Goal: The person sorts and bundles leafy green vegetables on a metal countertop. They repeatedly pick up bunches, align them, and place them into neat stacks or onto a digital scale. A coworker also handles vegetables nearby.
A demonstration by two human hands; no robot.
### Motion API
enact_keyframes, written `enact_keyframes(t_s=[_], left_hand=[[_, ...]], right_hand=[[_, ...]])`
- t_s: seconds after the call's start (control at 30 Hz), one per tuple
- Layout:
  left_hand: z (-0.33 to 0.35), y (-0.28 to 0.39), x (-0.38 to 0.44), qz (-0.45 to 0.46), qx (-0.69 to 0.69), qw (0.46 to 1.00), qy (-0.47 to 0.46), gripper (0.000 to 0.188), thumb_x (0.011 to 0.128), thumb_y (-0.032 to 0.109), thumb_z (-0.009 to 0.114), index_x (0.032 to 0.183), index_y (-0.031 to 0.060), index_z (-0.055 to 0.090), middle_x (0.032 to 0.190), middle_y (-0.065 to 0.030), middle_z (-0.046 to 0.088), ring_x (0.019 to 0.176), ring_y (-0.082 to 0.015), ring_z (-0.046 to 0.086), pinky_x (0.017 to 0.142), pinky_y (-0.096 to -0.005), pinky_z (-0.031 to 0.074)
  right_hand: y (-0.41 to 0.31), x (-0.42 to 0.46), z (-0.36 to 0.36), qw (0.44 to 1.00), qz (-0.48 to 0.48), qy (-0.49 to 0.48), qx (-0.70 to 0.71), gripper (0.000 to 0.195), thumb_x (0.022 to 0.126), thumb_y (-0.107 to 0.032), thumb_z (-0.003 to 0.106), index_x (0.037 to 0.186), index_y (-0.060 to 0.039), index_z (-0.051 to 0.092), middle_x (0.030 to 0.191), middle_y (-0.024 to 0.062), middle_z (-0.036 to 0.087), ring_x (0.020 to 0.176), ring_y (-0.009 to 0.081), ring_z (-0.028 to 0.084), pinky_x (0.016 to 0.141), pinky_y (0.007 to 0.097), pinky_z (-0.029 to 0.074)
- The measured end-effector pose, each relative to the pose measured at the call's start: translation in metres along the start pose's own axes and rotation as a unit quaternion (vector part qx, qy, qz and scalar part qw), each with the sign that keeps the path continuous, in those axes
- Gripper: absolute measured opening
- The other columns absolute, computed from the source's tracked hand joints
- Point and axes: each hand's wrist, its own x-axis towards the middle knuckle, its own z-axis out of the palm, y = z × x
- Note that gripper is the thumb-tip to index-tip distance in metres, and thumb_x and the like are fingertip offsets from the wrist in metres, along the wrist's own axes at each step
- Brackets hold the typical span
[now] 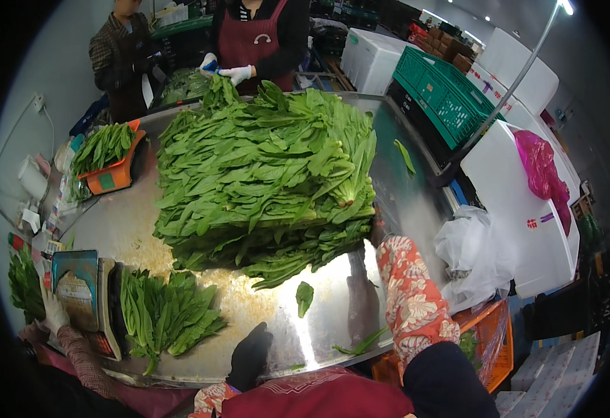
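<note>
My left hand [250, 352], in a black glove, is at the near edge of the metal table [331, 313]. Nothing shows in it, but its fingers cannot be told apart. My right arm, in a red floral sleeve [414, 292], reaches forward to the right side of a big stack of leafy lettuce [263, 172]. At the sleeve's end the right hand is hardly made out, so its grip is unclear. The stack's stem ends [347, 196] face right. A loose leaf [305, 299] lies before me, with a narrow leaf piece [362, 343] near the front edge.
At left, a co-worker's gloved hand [54, 308] touches a weighing scale [78, 287] beside a lettuce bunch [166, 313]. An orange scale [109, 175] holds greens. Across the table a person's gloved hands [234, 73] hold leaves. Plastic bags [474, 251] and foam boxes [514, 209] stand right.
</note>
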Motion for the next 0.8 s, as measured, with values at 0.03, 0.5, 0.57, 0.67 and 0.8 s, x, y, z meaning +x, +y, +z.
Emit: enact_keyframes(t_s=[0.03,0.5,0.57,0.67,0.8], left_hand=[[0.0,-0.004,0.001,0.03,0.023,0.999,0.003,0.042,0.092,0.014,0.05,0.13,-0.0004,0.041,0.102,-0.0075,0.062,0.08,-0.0069,0.054,0.069,-0.0202,0.045],[0.0,0.013,0.01,0.016,0.008,0.997,-0.07,0.043,0.093,0.013,0.048,0.132,-0.0034,0.036,0.109,-0.0113,0.059,0.103,-0.0165,0.056,0.09,-0.0274,0.042],[0.005,0.027,0.012,-0.066,-0.087,0.991,-0.071,0.042,0.093,0.013,0.047,0.131,-0.0032,0.037,0.11,-0.0122,0.059,0.104,-0.0172,0.056,0.09,-0.0275,0.042],[0.019,0.043,0.03,-0.09,-0.184,0.97,-0.128,0.041,0.094,0.015,0.045,0.13,-0.0028,0.038,0.112,-0.014,0.057,0.106,-0.0189,0.055,0.093,-0.0288,0.042],[0.047,0.069,0.07,-0.078,-0.361,0.891,-0.263,0.044,0.095,0.03,0.045,0.131,0.0055,0.039,0.12,-0.0121,0.054,0.113,-0.019,0.051,0.095,-0.0309,0.04]], right_hand=[[0.004,-0.001,0.002,0.999,0.015,-0.026,0.042,0.048,0.092,-0.041,0.046,0.122,-0.0041,0.047,0.113,0.0104,0.056,0.103,0.0193,0.053,0.088,0.0298,0.043],[0.048,-0.03,-0.019,0.99,-0.029,-0.092,0.099,0.044,0.093,-0.038,0.046,0.122,-0.0047,0.047,0.114,0.0061,0.055,0.102,0.015,0.053,0.088,0.0271,0.044],[0.053,-0.029,-0.02,0.99,-0.035,-0.114,0.078,0.044,0.093,-0.038,0.046,0.122,-0.0046,0.047,0.114,0.006,0.055,0.102,0.0149,0.053,0.088,0.027,0.044],[0.078,-0.04,-0.008,0.989,-0.088,-0.113,0.045,0.044,0.093,-0.037,0.046,0.123,-0.0044,0.047,0.114,0.0059,0.055,0.102,0.0148,0.053,0.088,0.027,0.044],[0.079,-0.049,0.007,0.987,-0.084,-0.13,0.037,0.042,0.093,-0.031,0.049,0.125,-0.0045,0.045,0.115,0.0067,0.055,0.102,0.0132,0.053,0.088,0.0259,0.044]])
